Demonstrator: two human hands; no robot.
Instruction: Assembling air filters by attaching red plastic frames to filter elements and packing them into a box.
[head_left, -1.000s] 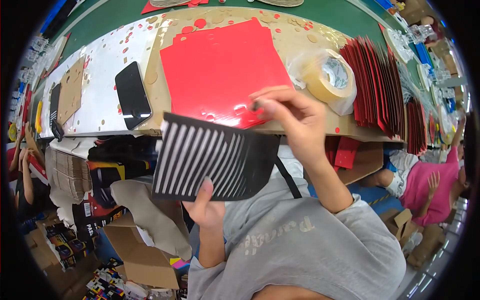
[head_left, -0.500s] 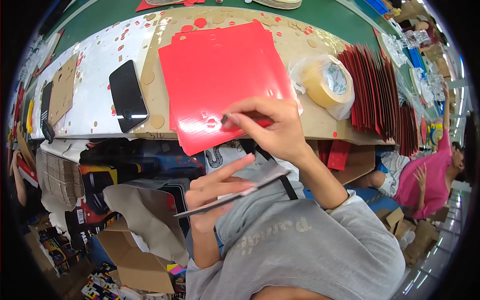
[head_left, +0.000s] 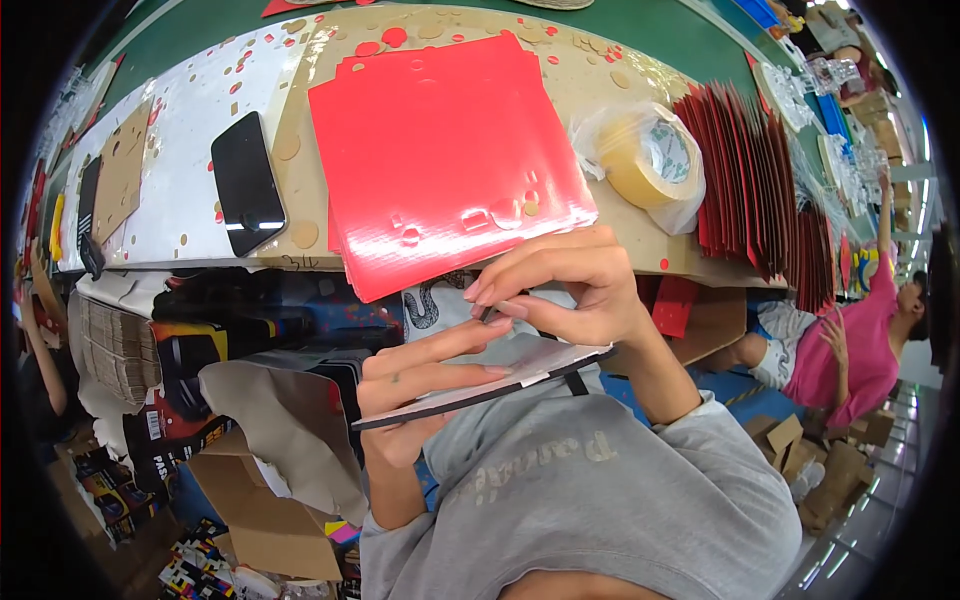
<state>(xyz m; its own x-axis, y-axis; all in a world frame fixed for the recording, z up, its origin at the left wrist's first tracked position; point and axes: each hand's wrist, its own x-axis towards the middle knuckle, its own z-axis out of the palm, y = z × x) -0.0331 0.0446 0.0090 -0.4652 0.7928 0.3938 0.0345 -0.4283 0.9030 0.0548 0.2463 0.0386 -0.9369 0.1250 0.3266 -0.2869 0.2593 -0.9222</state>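
Note:
My left hand (head_left: 415, 395) is wrapped round a thin flat sheet (head_left: 560, 362) with a pale upper face and a dark edge. It holds the sheet tilted in front of my chest. Just above that sheet, my right hand (head_left: 575, 285) pinches a small dark piece (head_left: 489, 313) between thumb and fingertips, close to the left fingers. What the piece is, and whether it touches the sheet, cannot be made out. Beyond my hands, a stack of glossy red cardboard sheets (head_left: 440, 150) lies on the table, with small cut shapes near its front edge.
Right of the stack stands a roll of yellowish tape (head_left: 650, 165) in clear plastic, beside a row of upright red folded cards (head_left: 735, 180). To the left lies a black phone (head_left: 247, 185). Round scraps dot the table. An open carton (head_left: 265, 510) sits below; a person in pink (head_left: 855, 345) is at right.
My right hand has moved off the red stack toward me and now meets my left hand over the thin sheet. More of the stack's front edge shows.

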